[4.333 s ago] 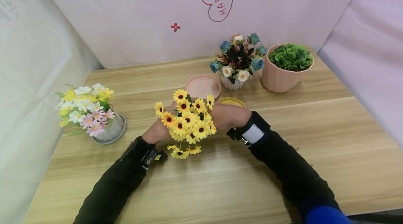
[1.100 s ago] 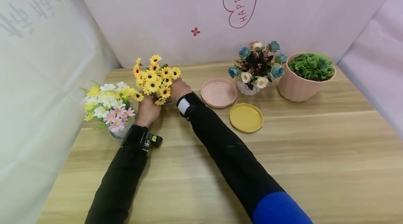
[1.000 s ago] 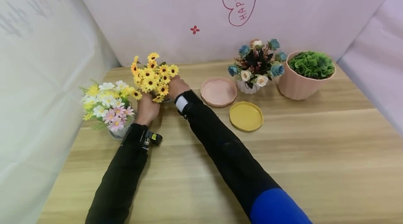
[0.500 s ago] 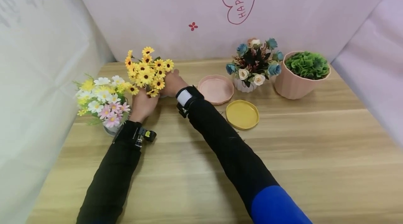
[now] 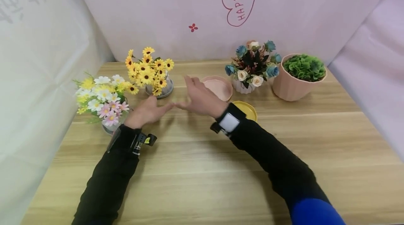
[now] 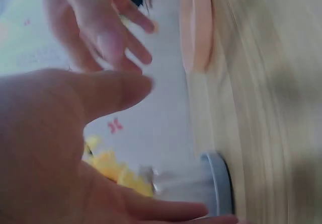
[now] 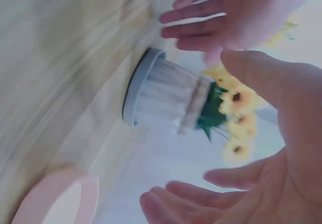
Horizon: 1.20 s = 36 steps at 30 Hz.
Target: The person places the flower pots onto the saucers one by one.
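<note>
Wooden table [image 5: 315, 140], pink backdrop [image 5: 300, 11]

Staged tabletop set, pink backdrop [image 5: 300, 4], flowerpots [image 5: 291, 84]

The head view looks down from above; both wrist views sit close, sharing the yellow sunflower bunch in its grey ribbed pot [image 5: 150, 73] [image 6: 168, 181] [image 7: 166, 95].

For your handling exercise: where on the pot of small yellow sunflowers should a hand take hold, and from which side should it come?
Probably grip the yellow sunflower pot round its ribbed clear wall, below the blooms, coming from the near side. It stands upright, and the daisy pot crowds its left.
</note>
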### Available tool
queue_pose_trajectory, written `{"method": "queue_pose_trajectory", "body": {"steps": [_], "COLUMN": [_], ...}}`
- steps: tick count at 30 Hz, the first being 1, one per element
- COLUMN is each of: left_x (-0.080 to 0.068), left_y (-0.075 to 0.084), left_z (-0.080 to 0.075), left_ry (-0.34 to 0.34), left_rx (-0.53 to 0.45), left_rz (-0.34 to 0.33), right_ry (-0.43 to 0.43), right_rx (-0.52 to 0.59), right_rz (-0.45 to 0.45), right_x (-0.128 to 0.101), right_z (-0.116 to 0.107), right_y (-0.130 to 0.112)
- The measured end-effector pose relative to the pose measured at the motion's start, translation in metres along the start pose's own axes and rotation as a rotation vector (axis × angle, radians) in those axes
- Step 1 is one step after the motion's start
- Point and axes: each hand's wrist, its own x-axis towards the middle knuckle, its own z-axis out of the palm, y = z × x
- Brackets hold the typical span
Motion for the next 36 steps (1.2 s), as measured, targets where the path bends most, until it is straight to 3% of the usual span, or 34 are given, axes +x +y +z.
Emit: {"method": "queue_pose_trajectory", "body": {"steps": [4, 8, 14, 19, 27, 31, 36], "left_x": [-0.005, -0.004, 0.002, 0.012, 0.028, 0.035, 0.04], "left_y": [0.009, 0.017, 0.037, 0.057, 0.083, 0.094, 0.102], "left_z": [0.008, 0.026, 0.055, 0.075, 0.108, 0.123, 0.137], "left_ry": [-0.051, -0.051, -0.083, -0.088, -0.142, -0.143, -0.167], "left_rx": [0.034, -0.03, -0.169, -0.158, -0.153, -0.178, -0.182], "left_rz": [0.072, 0.186, 0.335, 0.411, 0.522, 0.572, 0.584], "right_ry": [0.012, 0.063, 0.061, 0.097, 0.161, 0.199, 0.189], "right_rx": [0.046, 0.064, 0.16, 0.204, 0.332, 0.327, 0.301], "right_rz": [0.001, 0.02, 0.176, 0.193, 0.19, 0.177, 0.179], "right_x": [-0.04, -0.076, -0.107, -0.095, -0.063, -0.049, -0.041], "right_z": [-0.01, -0.016, -0.03, -0.035, -0.03, -0.03, -0.031], "right_y": [0.028, 0.067, 0.126, 0.165, 0.198, 0.211, 0.222]}}
